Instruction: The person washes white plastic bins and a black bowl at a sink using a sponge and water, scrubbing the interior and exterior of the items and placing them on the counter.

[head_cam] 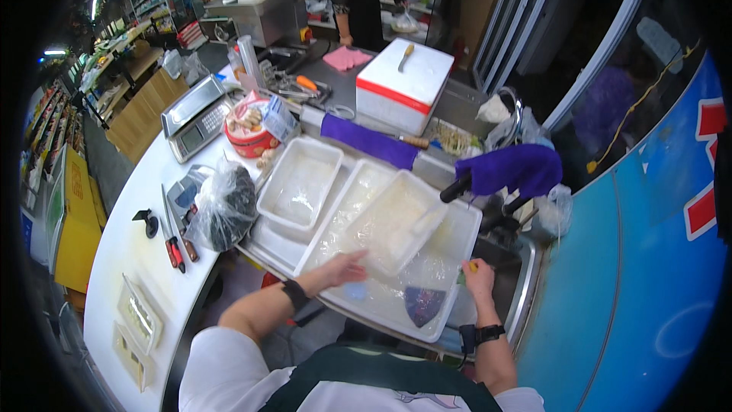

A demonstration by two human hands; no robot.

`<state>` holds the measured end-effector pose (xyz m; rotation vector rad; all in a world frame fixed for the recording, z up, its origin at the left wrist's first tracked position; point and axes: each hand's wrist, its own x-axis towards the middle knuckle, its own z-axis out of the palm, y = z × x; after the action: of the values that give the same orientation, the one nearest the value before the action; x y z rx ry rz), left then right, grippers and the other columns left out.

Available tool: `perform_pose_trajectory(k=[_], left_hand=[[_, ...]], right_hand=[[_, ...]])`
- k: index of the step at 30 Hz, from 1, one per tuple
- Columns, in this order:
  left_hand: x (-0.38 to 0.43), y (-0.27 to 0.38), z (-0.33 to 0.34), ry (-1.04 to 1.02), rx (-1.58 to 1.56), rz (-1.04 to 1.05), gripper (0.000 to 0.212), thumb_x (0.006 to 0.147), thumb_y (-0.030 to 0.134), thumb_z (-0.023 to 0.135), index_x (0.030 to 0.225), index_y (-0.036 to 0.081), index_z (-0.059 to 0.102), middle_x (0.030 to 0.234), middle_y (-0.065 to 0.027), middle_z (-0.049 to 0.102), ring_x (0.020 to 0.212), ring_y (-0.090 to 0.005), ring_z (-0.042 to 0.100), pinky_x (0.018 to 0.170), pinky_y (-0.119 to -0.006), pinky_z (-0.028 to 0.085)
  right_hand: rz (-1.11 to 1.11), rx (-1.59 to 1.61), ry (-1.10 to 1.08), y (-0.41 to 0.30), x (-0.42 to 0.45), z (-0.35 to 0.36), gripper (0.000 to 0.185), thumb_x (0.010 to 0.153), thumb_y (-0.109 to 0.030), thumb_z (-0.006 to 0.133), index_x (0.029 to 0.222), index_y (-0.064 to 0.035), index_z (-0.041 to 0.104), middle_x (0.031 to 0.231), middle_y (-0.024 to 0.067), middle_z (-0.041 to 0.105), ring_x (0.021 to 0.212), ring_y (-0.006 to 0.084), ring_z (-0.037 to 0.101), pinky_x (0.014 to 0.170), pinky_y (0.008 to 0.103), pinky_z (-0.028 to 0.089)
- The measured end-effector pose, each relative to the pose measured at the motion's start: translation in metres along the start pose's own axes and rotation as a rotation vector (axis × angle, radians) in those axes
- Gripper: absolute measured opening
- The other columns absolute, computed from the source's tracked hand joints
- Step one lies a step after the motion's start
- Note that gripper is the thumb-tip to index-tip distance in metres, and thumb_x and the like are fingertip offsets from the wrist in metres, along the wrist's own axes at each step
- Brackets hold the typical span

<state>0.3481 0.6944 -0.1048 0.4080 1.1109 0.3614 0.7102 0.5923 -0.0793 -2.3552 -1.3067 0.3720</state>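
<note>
A large, shallow white plastic tray (457,240) lies before me, wet and shiny inside. Within it rests a smaller white tray (394,223), tilted at an angle. My left hand (346,269), blurred, is over the large tray's near left part, fingers apart and holding nothing. At the right rim, my right hand (480,280) is closed around a small yellow-and-green thing (472,266), mostly hidden by the fingers; it may be a sponge. A dark blue, fan-shaped flat piece (424,305) lies in the near right corner of the large tray. Near my left hand is a pale blue patch (355,290).
Another white tray (300,183) stands to the left. A plastic bag (223,206) with dark contents sits beside knives (174,240) on the white counter (131,252). A sink (523,274) borders the right. Farther back are a scale (194,117), a foam box (400,86) and a person (360,6).
</note>
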Motion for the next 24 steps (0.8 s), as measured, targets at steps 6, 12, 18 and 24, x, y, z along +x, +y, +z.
perform_pose_trajectory(k=[6,12,18,24], left_hand=[[0.047,-0.019,0.043,-0.143,-0.317,0.082,0.041,0.085,-0.001,0.042,0.121,-0.014,0.032,0.124,-0.0287,0.042,0.114,-0.0468,0.048,0.094,-0.056,0.045],[-0.023,-0.007,0.08,-0.034,-0.204,0.235,0.068,0.081,-0.005,0.044,0.137,0.02,0.016,0.126,-0.0178,0.038,0.113,-0.0409,0.047,0.088,-0.062,0.044],[0.012,-0.016,0.057,-0.091,-0.177,0.392,0.041,0.094,0.04,0.032,0.131,0.023,0.036,0.117,-0.0088,0.051,0.109,-0.024,0.052,0.091,-0.046,0.044],[0.009,-0.002,0.058,0.005,-0.078,0.602,0.069,0.077,-0.005,0.038,0.137,0.024,0.02,0.135,-0.0139,0.029,0.12,-0.0334,0.039,0.08,-0.038,0.048]], right_hand=[[-0.13,0.678,-0.259,-0.05,0.005,0.027,0.029,0.084,-0.013,0.065,0.111,-0.0035,0.061,0.095,0.0043,0.064,0.085,0.0121,0.058,0.075,0.0258,0.047],[-0.234,0.904,-0.51,-0.126,-0.016,0.061,0.045,0.085,-0.005,0.06,0.129,-0.0066,0.049,0.113,0.0061,0.057,0.095,0.0144,0.056,0.079,0.0285,0.048],[-0.705,0.604,-0.241,-0.152,-0.019,0.141,0.038,0.079,-0.003,0.058,0.118,-0.0033,0.056,0.115,0.0162,0.057,0.108,0.0307,0.053,0.093,0.0389,0.043],[-0.756,0.14,-0.632,-0.148,-0.021,0.12,0.044,0.068,-0.015,0.062,0.111,-0.0071,0.059,0.114,0.015,0.059,0.106,0.0355,0.053,0.09,0.0437,0.043]])
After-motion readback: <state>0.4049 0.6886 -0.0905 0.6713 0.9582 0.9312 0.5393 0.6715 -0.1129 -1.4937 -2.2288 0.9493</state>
